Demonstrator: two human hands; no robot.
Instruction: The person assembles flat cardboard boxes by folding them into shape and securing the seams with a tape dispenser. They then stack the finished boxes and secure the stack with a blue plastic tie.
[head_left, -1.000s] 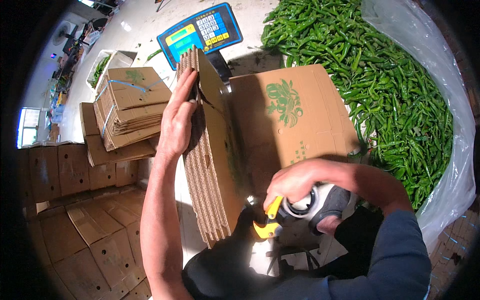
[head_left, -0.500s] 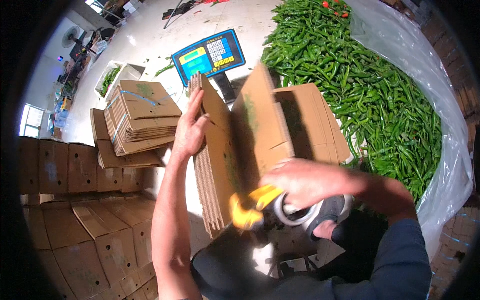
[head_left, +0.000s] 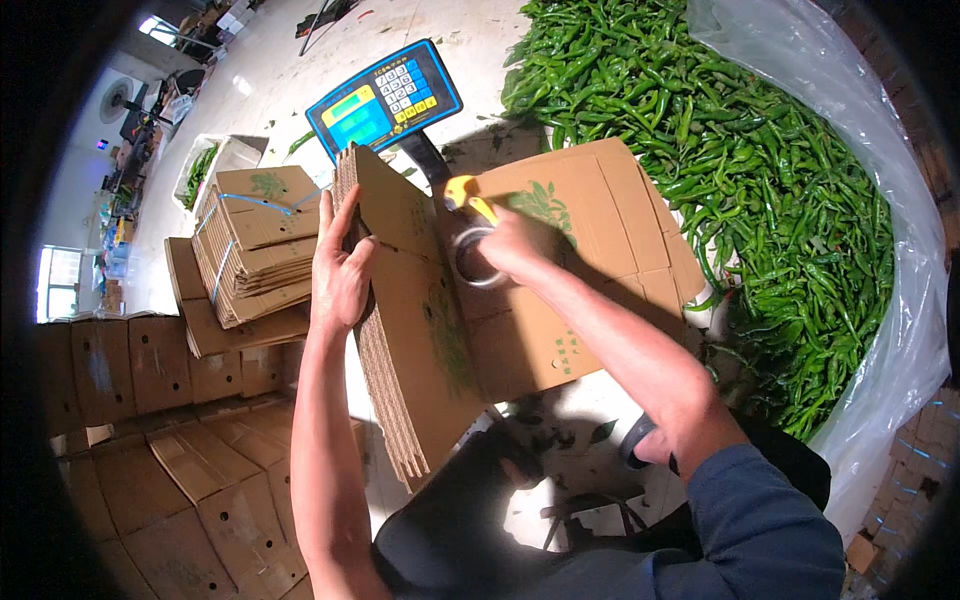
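Yellow tape gun (head_left: pixel 462 191) here, clamped in the right grip (head_left: pixel 518 245) and poking up-left from it, over the flat tan box (head_left: pixel 610 225) and just right of the upright cardboard stack (head_left: pixel 405 290). Left grip (head_left: pixel 343 285) is on the stack's other side, fingers straight and loose, laid against those wavy corrugated edges. Shiny, skinny green peppers (head_left: pixel 790 200) heaped off to the right, btw.

Bright light casts hard shadows on the cardboard sheet (head_left: pixel 602 235); the window (head_left: pixel 60 283) is overexposed. The tape roll (head_left: pixel 484 283) shows motion blur. Fisheye edges bend; corners are black.
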